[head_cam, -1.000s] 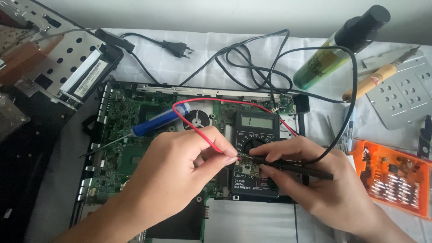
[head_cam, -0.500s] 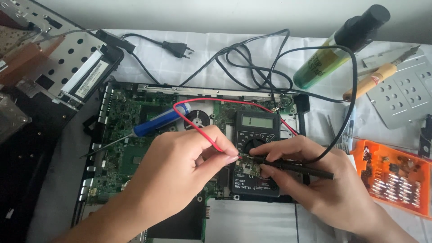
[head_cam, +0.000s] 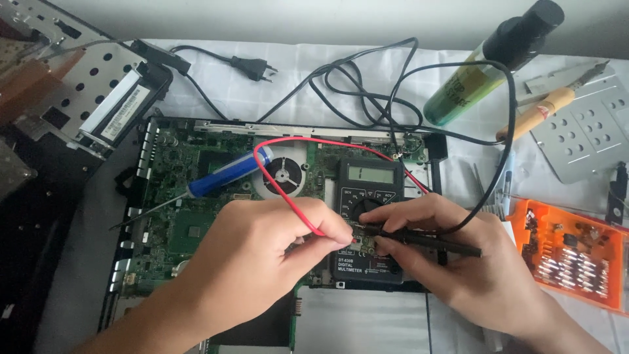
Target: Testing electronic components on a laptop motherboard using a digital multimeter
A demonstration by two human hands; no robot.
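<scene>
Two hands meet over the green circuit board (head_cam: pixel 190 196) at the middle of the surface: the left hand (head_cam: pixel 262 262) pinches the red probe (head_cam: pixel 308 219), the right hand (head_cam: pixel 452 262) grips the black probe (head_cam: pixel 426 240). Both tips touch just in front of the black multimeter (head_cam: pixel 370 196) lying on the board, with a blue-handled screwdriver (head_cam: pixel 226 172) lying to its left.

Grey rectangular meter screen (head_cam: pixel 374 173) mid-board, green-labelled bottle (head_cam: pixel 466 88) upper right, white drive label (head_cam: pixel 121 110) upper left
</scene>
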